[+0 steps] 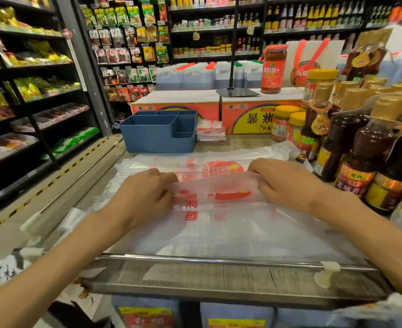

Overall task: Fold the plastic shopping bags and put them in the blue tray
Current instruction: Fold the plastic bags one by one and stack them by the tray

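Note:
A translucent white plastic shopping bag (219, 214) with red print lies spread across the wooden shelf top. Its near part is turned up and over into a fold across the middle. My left hand (145, 195) pinches the left end of that folded edge with curled fingers. My right hand (287, 183) grips the right end the same way. The blue tray (148, 138), with several compartments, stands behind the bag to the left. Its compartments look empty from here. A small stack of folded bags (210, 132) lies just right of the tray.
Dark sauce bottles (370, 157) and yellow-lidded jars (282, 124) crowd the right side, close to my right hand. Red-printed cartons (245, 114) with a tall red jar (273, 68) and a black stand (236, 91) line the back. A metal rail (219, 260) edges the front. An aisle with shelves is on the left.

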